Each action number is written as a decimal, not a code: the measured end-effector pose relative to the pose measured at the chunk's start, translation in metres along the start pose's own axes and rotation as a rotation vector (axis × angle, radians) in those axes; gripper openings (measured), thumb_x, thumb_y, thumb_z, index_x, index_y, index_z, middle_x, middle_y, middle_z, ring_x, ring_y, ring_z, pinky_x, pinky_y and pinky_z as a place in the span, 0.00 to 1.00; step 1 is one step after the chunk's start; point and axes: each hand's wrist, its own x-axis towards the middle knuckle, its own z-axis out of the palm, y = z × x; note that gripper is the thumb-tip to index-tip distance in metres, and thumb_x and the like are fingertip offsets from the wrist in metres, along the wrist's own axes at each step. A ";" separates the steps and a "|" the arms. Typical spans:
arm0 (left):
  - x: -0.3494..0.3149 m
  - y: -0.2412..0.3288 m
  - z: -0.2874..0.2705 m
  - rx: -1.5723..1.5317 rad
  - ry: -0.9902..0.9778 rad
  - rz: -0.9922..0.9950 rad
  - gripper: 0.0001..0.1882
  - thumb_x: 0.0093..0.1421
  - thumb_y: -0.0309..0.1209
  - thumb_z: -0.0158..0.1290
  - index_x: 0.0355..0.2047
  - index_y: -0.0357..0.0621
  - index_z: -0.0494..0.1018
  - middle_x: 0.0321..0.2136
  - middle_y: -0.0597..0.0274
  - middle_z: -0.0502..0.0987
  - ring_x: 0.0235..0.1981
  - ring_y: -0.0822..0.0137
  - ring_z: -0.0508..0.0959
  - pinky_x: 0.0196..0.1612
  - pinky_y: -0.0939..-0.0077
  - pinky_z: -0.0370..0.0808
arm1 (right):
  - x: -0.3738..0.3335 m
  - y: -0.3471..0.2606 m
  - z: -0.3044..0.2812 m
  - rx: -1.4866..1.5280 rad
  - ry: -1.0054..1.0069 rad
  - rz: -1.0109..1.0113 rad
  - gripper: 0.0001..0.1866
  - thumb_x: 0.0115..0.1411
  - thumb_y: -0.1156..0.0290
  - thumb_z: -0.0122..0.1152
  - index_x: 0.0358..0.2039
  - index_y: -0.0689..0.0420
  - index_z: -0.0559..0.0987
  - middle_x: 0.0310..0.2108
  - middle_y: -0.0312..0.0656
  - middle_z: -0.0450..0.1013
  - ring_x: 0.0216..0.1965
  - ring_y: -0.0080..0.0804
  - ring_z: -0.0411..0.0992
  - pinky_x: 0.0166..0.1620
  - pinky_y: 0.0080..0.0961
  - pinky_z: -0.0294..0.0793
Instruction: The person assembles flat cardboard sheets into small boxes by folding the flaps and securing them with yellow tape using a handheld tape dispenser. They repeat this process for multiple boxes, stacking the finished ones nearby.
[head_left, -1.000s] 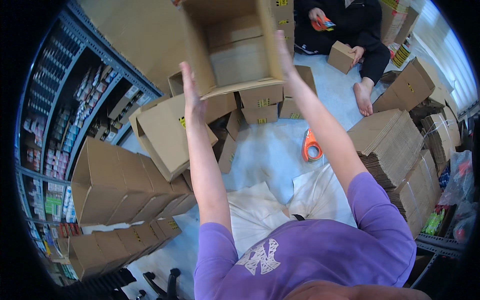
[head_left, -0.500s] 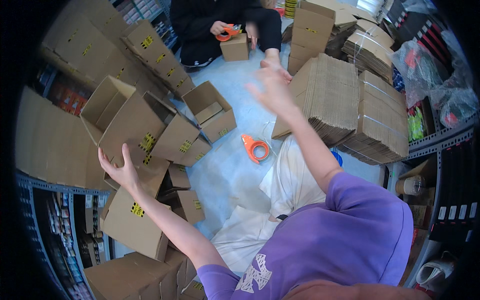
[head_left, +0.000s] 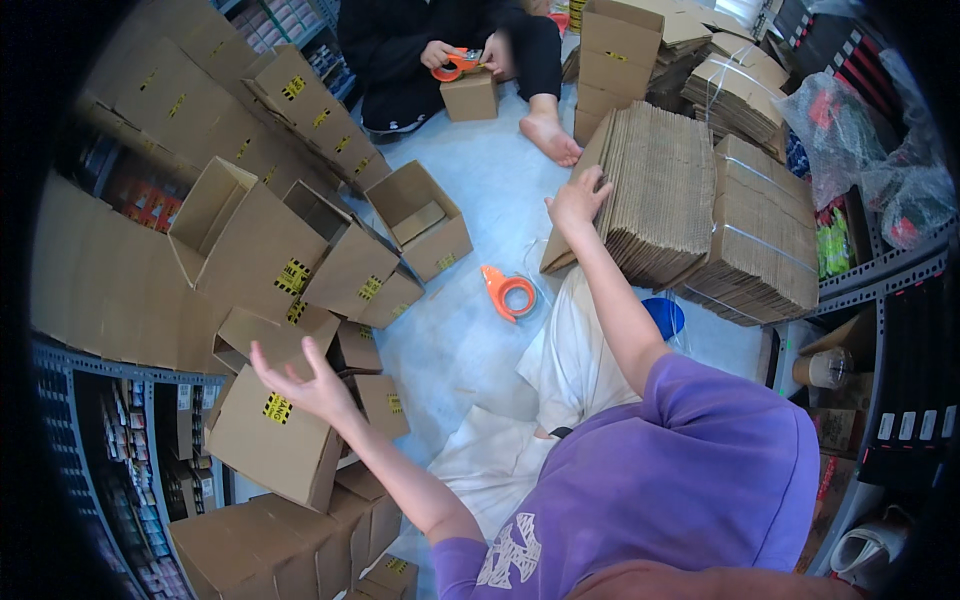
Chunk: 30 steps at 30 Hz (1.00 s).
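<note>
Hovering — right hand (head_left: 577,206) | near ridged stack (head_left: 662,185) | flat-folded brown cardboard

Two orange tape dispensers (head_left: 498,292) (head_left: 452,73), the wearer's two hands (head_left: 312,386) (head_left: 577,206), one co-worker (head_left: 430,25), cartons (head_left: 262,235) too overlapped to count

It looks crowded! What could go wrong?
The tilted brown cardboard box by the open left hand might get knocked over. The stack of flattened brown cardboard sheets by the right hand could slip sideways. The orange ring-shaped tape dispenser on the pale floor, near the white trousers, might get kicked.
</note>
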 end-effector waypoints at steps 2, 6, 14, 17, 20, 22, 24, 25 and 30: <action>-0.028 -0.001 0.007 -0.068 -0.069 0.019 0.33 0.54 0.28 0.58 0.61 0.47 0.60 0.62 0.53 0.58 0.63 0.54 0.58 0.60 0.49 0.59 | 0.012 -0.005 0.006 0.213 0.035 0.039 0.28 0.56 0.52 0.59 0.50 0.60 0.75 0.57 0.56 0.59 0.58 0.54 0.57 0.55 0.55 0.61; -0.086 -0.013 0.021 -0.219 -0.315 0.082 0.29 0.49 0.22 0.58 0.54 0.41 0.67 0.59 0.52 0.63 0.61 0.55 0.62 0.60 0.61 0.61 | 0.053 -0.010 0.015 0.766 0.121 0.171 0.20 0.60 0.66 0.51 0.50 0.61 0.74 0.57 0.55 0.59 0.55 0.63 0.60 0.51 0.52 0.69; -0.173 -0.016 0.034 -0.307 -0.871 -0.050 0.20 0.52 0.25 0.58 0.48 0.45 0.73 0.48 0.60 0.75 0.51 0.61 0.73 0.52 0.65 0.68 | 0.066 0.012 -0.016 0.745 0.278 -0.085 0.20 0.62 0.61 0.46 0.42 0.63 0.78 0.32 0.60 0.76 0.38 0.56 0.76 0.44 0.48 0.74; -0.194 -0.049 0.016 -0.267 -0.934 -0.216 0.18 0.55 0.26 0.56 0.47 0.45 0.74 0.47 0.61 0.76 0.50 0.62 0.74 0.51 0.67 0.69 | 0.018 0.046 -0.113 0.918 0.436 -0.370 0.24 0.51 0.78 0.59 0.52 0.55 0.76 0.25 0.49 0.76 0.29 0.40 0.78 0.33 0.35 0.75; -0.214 -0.078 -0.008 -0.235 -0.890 -0.394 0.16 0.58 0.28 0.54 0.47 0.43 0.74 0.46 0.59 0.77 0.48 0.60 0.76 0.51 0.68 0.70 | -0.085 0.080 -0.219 0.956 0.212 -0.588 0.25 0.52 0.81 0.56 0.52 0.55 0.75 0.26 0.45 0.76 0.27 0.29 0.76 0.33 0.27 0.74; -0.217 -0.080 -0.013 -0.296 -0.842 -0.498 0.15 0.60 0.30 0.53 0.48 0.42 0.74 0.45 0.58 0.77 0.48 0.60 0.76 0.51 0.68 0.71 | -0.131 0.099 -0.237 0.944 0.161 -0.879 0.25 0.52 0.83 0.55 0.52 0.57 0.75 0.30 0.46 0.77 0.28 0.29 0.76 0.33 0.27 0.74; -0.211 -0.077 -0.018 -0.388 -0.777 -0.617 0.15 0.63 0.33 0.51 0.49 0.43 0.74 0.46 0.58 0.77 0.48 0.63 0.76 0.51 0.68 0.71 | -0.156 0.097 -0.234 0.948 0.040 -1.218 0.24 0.50 0.83 0.55 0.51 0.60 0.74 0.35 0.47 0.76 0.32 0.38 0.76 0.35 0.33 0.74; -0.207 -0.074 -0.018 -0.447 -0.757 -0.640 0.17 0.64 0.35 0.51 0.52 0.45 0.71 0.49 0.57 0.74 0.50 0.63 0.74 0.52 0.67 0.70 | -0.165 0.091 -0.226 0.889 -0.051 -1.379 0.23 0.50 0.83 0.55 0.49 0.61 0.73 0.36 0.49 0.75 0.33 0.43 0.75 0.37 0.36 0.74; -0.158 -0.042 -0.007 -0.791 -0.473 -0.846 0.36 0.63 0.40 0.52 0.67 0.50 0.49 0.64 0.49 0.55 0.63 0.59 0.59 0.57 0.65 0.66 | -0.212 0.003 -0.181 0.641 -0.505 -1.661 0.16 0.50 0.82 0.52 0.42 0.62 0.66 0.34 0.53 0.72 0.37 0.54 0.74 0.39 0.43 0.75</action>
